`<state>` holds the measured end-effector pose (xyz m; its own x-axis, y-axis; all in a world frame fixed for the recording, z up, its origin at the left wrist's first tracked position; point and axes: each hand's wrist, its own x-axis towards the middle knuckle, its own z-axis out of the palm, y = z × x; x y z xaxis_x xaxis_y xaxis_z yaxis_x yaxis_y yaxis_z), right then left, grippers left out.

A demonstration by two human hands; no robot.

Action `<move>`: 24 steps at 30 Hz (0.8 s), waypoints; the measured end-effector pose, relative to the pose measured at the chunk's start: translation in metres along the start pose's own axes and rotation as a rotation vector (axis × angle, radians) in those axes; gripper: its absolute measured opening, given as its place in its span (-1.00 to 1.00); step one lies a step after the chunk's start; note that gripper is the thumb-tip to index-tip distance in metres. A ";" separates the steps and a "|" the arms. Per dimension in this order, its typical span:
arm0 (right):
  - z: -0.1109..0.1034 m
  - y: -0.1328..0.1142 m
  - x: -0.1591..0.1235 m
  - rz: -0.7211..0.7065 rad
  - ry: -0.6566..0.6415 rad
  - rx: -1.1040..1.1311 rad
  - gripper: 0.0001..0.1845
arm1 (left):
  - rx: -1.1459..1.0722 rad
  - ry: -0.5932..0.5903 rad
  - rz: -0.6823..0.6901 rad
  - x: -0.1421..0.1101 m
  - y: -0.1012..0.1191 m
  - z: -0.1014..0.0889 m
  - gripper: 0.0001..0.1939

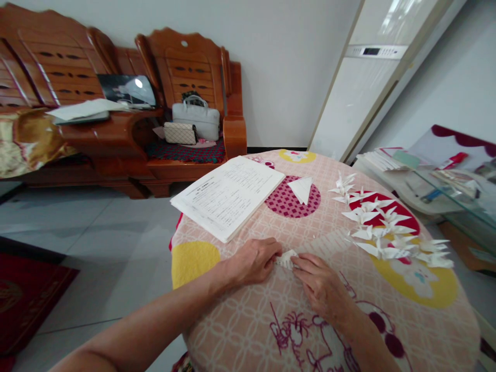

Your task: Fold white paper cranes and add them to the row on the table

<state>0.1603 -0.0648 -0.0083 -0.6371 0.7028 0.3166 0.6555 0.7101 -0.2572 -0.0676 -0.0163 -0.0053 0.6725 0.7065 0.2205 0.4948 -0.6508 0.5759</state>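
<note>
A small folded piece of printed paper [287, 258] lies on the patterned tablecloth [240, 315], between my two hands. My left hand [257, 259] has its fingers curled and pinches the paper's left end. From the other side, my right hand [315, 281] presses its fingers onto the right part of the same paper. Several folded paper cranes [382, 250] stand grouped on the right side of the table. Beyond my hands, a folded paper triangle [301, 189] rests on a purple checked circle of the cloth.
A stack of printed sheets [232, 196] lies at the table's far left. Behind stands a wooden bench [186, 57] with a grey handbag [197, 118] on it. To the right is a glass-topped stand [445, 191] with papers; a white cabinet-like unit [360, 77] stands against the wall.
</note>
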 end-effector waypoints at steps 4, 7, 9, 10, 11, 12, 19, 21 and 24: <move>0.000 -0.001 0.000 0.009 -0.010 -0.011 -0.61 | -0.018 0.005 -0.017 -0.001 0.001 -0.002 -0.73; 0.000 -0.001 0.000 0.007 -0.006 -0.018 -0.63 | -0.053 0.015 -0.058 0.001 0.004 -0.003 -0.75; 0.001 0.000 0.000 0.002 -0.002 -0.018 -0.63 | -0.047 0.023 -0.077 0.003 0.005 -0.001 -0.79; 0.001 0.000 0.000 0.000 -0.001 -0.017 -0.62 | -0.042 0.025 -0.086 0.004 0.006 0.001 -0.82; 0.001 0.000 0.000 -0.001 -0.002 -0.014 -0.62 | -0.038 0.028 -0.096 0.004 0.006 0.004 -0.85; 0.001 0.000 0.000 -0.001 -0.002 -0.011 -0.61 | -0.037 0.031 -0.107 0.004 0.006 0.006 -0.87; 0.001 0.000 -0.001 -0.008 0.009 0.017 -0.62 | -0.060 0.061 -0.154 0.003 0.006 0.015 -0.94; 0.001 0.001 -0.001 -0.012 0.006 0.026 -0.62 | -0.063 0.063 -0.173 0.005 0.007 0.015 -0.95; 0.000 0.001 -0.001 -0.004 -0.003 0.034 -0.62 | -0.055 0.066 -0.205 0.007 0.009 0.015 -0.95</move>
<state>0.1613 -0.0651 -0.0091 -0.6407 0.7002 0.3151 0.6391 0.7137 -0.2867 -0.0501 -0.0213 -0.0097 0.5226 0.8404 0.1437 0.5855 -0.4762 0.6561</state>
